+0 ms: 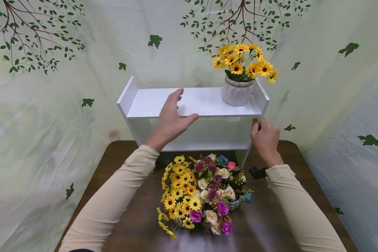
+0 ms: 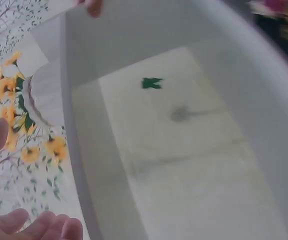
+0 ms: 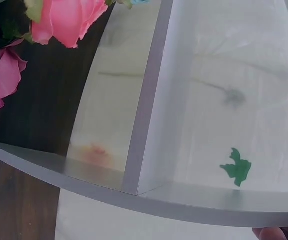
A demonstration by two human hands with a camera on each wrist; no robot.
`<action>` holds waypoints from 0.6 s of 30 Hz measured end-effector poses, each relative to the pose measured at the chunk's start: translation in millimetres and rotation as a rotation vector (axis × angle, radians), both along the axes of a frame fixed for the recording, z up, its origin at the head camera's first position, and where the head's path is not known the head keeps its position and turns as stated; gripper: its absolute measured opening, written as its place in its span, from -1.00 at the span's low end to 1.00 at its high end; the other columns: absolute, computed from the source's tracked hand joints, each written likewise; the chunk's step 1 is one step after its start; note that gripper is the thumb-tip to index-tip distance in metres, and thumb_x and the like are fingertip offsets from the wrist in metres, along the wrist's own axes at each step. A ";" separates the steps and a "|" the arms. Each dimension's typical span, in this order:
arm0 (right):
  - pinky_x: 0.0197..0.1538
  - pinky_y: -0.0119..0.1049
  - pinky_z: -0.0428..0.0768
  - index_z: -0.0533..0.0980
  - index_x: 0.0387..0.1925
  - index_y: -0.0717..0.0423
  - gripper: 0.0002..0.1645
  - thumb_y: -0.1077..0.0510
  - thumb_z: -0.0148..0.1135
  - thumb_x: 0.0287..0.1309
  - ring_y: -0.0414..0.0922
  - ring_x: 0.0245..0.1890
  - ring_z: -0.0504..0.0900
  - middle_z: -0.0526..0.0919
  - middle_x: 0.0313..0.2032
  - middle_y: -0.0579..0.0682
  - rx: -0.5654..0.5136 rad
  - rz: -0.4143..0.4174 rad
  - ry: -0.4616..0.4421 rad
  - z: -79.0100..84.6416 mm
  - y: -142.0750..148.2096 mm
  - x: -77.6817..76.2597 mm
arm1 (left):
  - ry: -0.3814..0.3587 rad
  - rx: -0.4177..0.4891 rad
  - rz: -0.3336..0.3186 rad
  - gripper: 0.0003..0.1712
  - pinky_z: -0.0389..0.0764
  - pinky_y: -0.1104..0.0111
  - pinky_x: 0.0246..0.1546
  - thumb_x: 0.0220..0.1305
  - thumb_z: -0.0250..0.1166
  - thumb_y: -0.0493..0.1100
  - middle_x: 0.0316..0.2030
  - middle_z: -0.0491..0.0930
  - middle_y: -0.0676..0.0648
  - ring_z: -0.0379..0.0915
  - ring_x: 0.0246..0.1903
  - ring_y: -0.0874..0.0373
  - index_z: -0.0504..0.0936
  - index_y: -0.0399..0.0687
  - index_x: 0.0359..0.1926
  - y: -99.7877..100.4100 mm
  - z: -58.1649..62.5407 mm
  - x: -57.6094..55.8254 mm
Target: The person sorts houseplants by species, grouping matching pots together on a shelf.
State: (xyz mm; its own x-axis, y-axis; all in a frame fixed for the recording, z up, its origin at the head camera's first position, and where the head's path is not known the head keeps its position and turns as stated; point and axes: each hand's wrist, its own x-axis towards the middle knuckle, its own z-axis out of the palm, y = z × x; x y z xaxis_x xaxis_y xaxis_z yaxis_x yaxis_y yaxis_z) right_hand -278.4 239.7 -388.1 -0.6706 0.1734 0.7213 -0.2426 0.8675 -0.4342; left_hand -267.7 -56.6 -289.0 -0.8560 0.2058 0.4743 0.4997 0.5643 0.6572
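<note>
A white two-tier shelf (image 1: pixel 192 144) stands on the table. My right hand (image 1: pixel 265 137) grips the front edge of its right side panel, just below the top board; its fingertips (image 3: pixel 270 233) show at that panel in the right wrist view. My left hand (image 1: pixel 172 117) is in front of the top board, thumb and fingers spread, holding nothing. In the left wrist view its fingers (image 2: pixel 44 227) are apart from the shelf. A ribbed white pot (image 1: pixel 237 92) of yellow sunflowers (image 1: pixel 240 63) sits at the top board's right end.
Before the shelf, several artificial flowers crowd together: yellow daisies (image 1: pixel 181 185) on the left, purple, cream and pink roses (image 1: pixel 212 187) on the right. A small dark object (image 1: pixel 257 172) lies on the brown wooden table (image 1: pixel 126 217). A leaf-printed cloth (image 1: pixel 60 115) hangs behind.
</note>
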 end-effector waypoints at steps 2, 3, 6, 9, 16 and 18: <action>-0.64 -0.25 0.10 0.24 -0.77 0.18 -0.47 0.20 0.11 0.32 -0.01 -0.76 0.20 0.36 -0.81 0.19 -0.002 -0.007 -0.007 0.2 0.2 -0.4 | 0.059 0.019 -0.008 -0.12 0.47 0.08 0.28 0.15 0.45 -0.14 0.35 0.36 -0.25 0.33 0.31 -0.11 0.25 -0.26 0.41 -27.9 -15.0 18.7; -0.64 -0.25 0.10 0.24 -0.77 0.17 -0.47 0.20 0.11 0.32 0.00 -0.76 0.21 0.37 -0.80 0.19 -0.003 -0.007 -0.011 0.3 -0.2 -0.7 | 0.090 0.024 -0.014 -0.18 0.51 0.09 0.24 0.16 0.44 -0.19 0.31 0.40 -0.26 0.37 0.28 -0.11 0.29 -0.28 0.38 -42.2 -24.4 28.5; -0.64 -0.26 0.10 0.25 -0.76 0.18 -0.48 0.20 0.10 0.33 -0.01 -0.76 0.21 0.37 -0.80 0.18 -0.003 -0.006 -0.018 -0.7 -1.8 -1.0 | 0.190 0.009 0.015 -0.35 0.58 0.20 0.09 0.14 0.42 -0.32 0.16 0.54 -0.25 0.48 0.14 -0.06 0.43 -0.30 0.25 -81.6 -60.7 56.2; -0.65 -0.27 0.09 0.26 -0.76 0.20 -0.49 0.22 0.11 0.32 -0.05 -0.76 0.19 0.38 -0.80 0.18 0.001 -0.003 -0.003 -1.7 -2.6 -1.2 | 0.203 0.010 0.088 -0.48 0.58 0.47 -0.06 0.13 0.40 -0.40 0.02 0.63 -0.20 0.57 -0.06 0.15 0.51 -0.29 0.14 -113.6 -104.0 78.6; -0.64 -0.25 0.10 0.26 -0.75 0.21 -0.49 0.22 0.10 0.32 -0.02 -0.76 0.20 0.38 -0.80 0.21 0.010 -0.006 -0.002 -2.3 0.1 -0.7 | -0.023 0.094 0.258 -0.72 0.55 0.69 -0.29 0.15 0.31 -0.50 -0.19 0.71 -0.16 0.53 -0.31 0.52 0.63 -0.26 -0.09 -146.5 -191.5 114.1; -0.63 -0.24 0.10 0.27 -0.75 0.22 -0.50 0.22 0.11 0.32 0.00 -0.76 0.21 0.39 -0.80 0.21 0.007 -0.017 0.001 -1.4 2.0 -0.5 | -0.066 0.093 0.247 -0.71 0.59 0.63 -0.29 0.13 0.23 -0.57 -0.21 0.72 -0.15 0.56 -0.28 0.45 0.65 -0.24 -0.17 -143.5 -210.9 119.2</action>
State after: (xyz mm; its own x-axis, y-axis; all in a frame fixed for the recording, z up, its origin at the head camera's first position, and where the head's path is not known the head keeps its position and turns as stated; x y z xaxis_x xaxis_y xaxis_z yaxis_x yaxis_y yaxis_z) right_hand -278.9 241.7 -389.6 -0.6667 0.1801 0.7233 -0.2280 0.8746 -0.4280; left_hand -148.6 -200.1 -499.9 -0.9044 -0.0550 0.4231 0.3089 0.5998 0.7381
